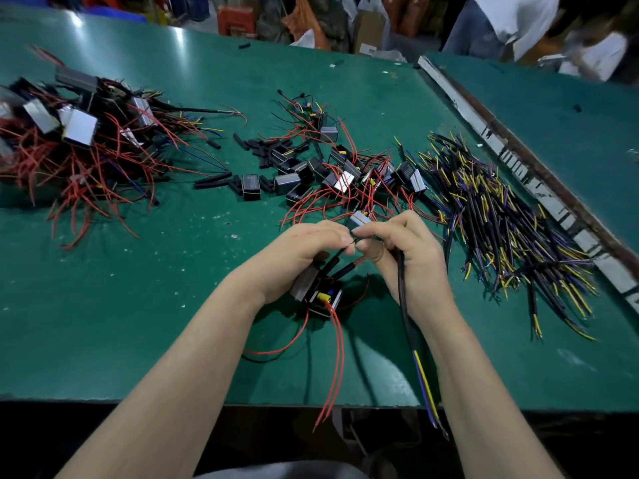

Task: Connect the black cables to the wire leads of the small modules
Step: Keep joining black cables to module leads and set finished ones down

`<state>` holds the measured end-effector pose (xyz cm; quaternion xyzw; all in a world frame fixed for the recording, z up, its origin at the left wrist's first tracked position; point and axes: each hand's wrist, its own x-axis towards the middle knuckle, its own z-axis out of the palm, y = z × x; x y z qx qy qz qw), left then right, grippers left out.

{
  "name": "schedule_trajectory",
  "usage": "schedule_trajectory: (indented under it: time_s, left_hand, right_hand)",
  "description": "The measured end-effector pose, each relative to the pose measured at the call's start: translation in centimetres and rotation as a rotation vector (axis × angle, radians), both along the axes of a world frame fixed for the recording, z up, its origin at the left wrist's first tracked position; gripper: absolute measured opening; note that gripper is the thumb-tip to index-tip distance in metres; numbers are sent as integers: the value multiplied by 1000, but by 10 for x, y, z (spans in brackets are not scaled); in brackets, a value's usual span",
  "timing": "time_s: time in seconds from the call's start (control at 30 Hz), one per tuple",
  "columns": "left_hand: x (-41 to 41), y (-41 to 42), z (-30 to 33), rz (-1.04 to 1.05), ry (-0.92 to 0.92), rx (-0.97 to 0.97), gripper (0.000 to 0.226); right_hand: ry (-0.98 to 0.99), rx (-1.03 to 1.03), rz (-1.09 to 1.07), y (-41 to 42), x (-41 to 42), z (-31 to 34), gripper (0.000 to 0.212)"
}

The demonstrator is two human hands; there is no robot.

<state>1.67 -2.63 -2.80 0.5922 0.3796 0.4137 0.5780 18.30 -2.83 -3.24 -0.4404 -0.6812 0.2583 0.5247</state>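
I see the green bench (173, 305) filling most of the view, scuffed with pale flecks. At far left lies the biggest heap, modules with red leads (79, 143) tangled together. At right a long spread of black cables (501, 229) with yellow and blue ends runs along a grey strip (484, 133) that marks the bench's seam. In the middle a smaller cluster of loose modules (332, 174) sits beside a scatter of short black sleeves (266, 150).

My left hand (304, 250) is curled, its grip holding a module (318, 292) low against the palm, red leads (332, 357) trailing off the near edge. My right hand (408, 247) is curled too, grip pinching one black cable (404, 305) that hangs down along the wrist, its yellow and blue cores showing near the bench edge. The fingertips of both hands meet just above the module, pinching fine wire ends together; I cannot tell whether they are joined. Another module (359, 221) lies just beyond the fingertips.

No label or writing on the modules is readable to me.
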Motion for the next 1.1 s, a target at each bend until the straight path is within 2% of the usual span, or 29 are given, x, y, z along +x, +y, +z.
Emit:
schedule_trajectory:
  time_s: [0.13,0.27,0.33,0.4,0.5,0.57,0.63,0.73,0.83,0.9,0.93,1.03,1.1]
  left_hand:
    - [-1,1,-1,-19,-2,-27,19]
    - [-1,1,0,-15,-5,-25,20]
    - [0,1,2,26,24,14,20]
    - [-2,2,1,118,150,112,21]
    - [-3,-1,-4,279,447,398,10]
    - [-1,-3,-7,344,577,582,10]
    - [2,-5,-8,392,662,734,13]
    - [5,-6,-8,423,721,850,11]
    - [6,-6,-8,444,636,728,14]
    - [5,-4,-7,433,511,574,11]
    - [5,-4,-5,411,458,497,8]
    - [3,-2,-1,313,337,307,19]
    - [3,0,1,246,253,221,17]
  right_hand:
    - [-223,317,-51,-4,-5,-2,25]
    - [-257,372,-74,-4,-6,-2,11]
    - [-272,282,-52,-4,-3,-2,5]
    - [-244,134,-7,-4,-1,-2,9]
    - [-218,-83,25,-3,1,-1,12]
    - [-165,-279,39,-1,2,1,15]
    - [-65,-456,51,0,2,4,14]
    - [50,-561,62,1,4,4,17]
    - [135,-563,90,0,4,3,19]
    - [166,-470,75,0,5,4,23]
    - [140,-378,46,0,5,4,23]
    - [-41,0,-65,-2,6,4,8]
    - [-120,168,-107,-3,3,4,11]
